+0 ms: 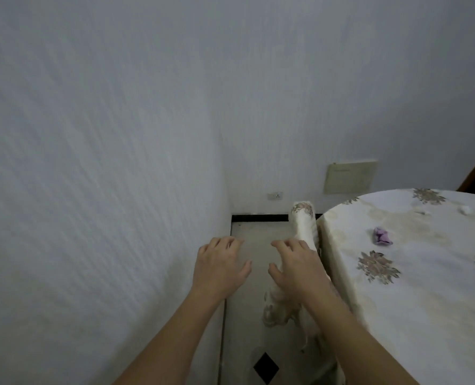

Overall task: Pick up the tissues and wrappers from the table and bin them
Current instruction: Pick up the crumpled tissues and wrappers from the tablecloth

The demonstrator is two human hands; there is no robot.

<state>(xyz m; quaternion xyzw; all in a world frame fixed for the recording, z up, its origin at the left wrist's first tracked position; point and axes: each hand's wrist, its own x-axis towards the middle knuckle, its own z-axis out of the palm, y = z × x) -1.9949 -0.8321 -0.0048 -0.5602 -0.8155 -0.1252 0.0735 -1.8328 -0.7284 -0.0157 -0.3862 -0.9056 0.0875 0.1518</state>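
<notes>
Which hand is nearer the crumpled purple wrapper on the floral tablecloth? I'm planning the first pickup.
Right. The right hand hovers over the floor just left of the table edge, with the crumpled purple wrapper off to its right. The left hand is farther left, beside the wall.

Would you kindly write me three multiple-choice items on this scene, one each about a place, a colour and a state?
1. Where does the crumpled wrapper lie?
A. on the floor
B. on the table's cloth
C. in the left hand

2. What colour is that wrapper?
A. purple
B. red
C. green

3. How are the hands?
A. both clenched on tissues
B. one holds a bin
C. both open and empty

Key: 1 B, the wrapper rests on the table cloth, right of the hands. 2 A, it looks purple. 3 C, the left hand and right hand spread their fingers above the floor and hold nothing.
</notes>
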